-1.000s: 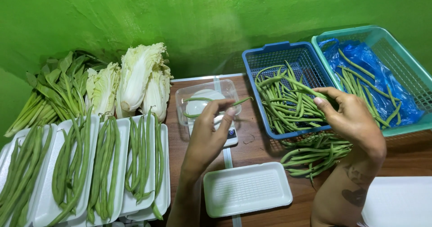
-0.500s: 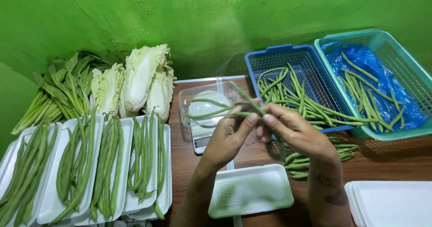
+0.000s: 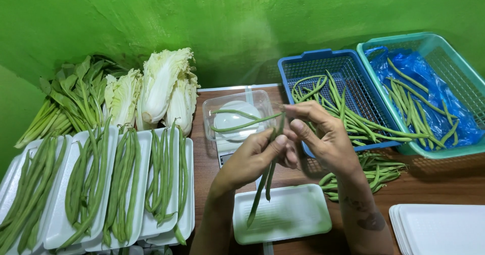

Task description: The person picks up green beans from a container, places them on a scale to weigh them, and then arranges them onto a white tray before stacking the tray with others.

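A few green beans (image 3: 267, 181) were pinched between the left hand (image 3: 257, 156) and right hand (image 3: 318, 136), fingers apparently closed on them; an empty white tray (image 3: 298, 219) lay below the fingers.

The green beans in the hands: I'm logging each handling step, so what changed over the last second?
The right hand left the blue basket and came in to meet the left hand, which drew back from the clear container on the scale. Both hands now pinch a few green beans hanging over the empty white tray. The filled trays, cabbages and teal basket stayed put.
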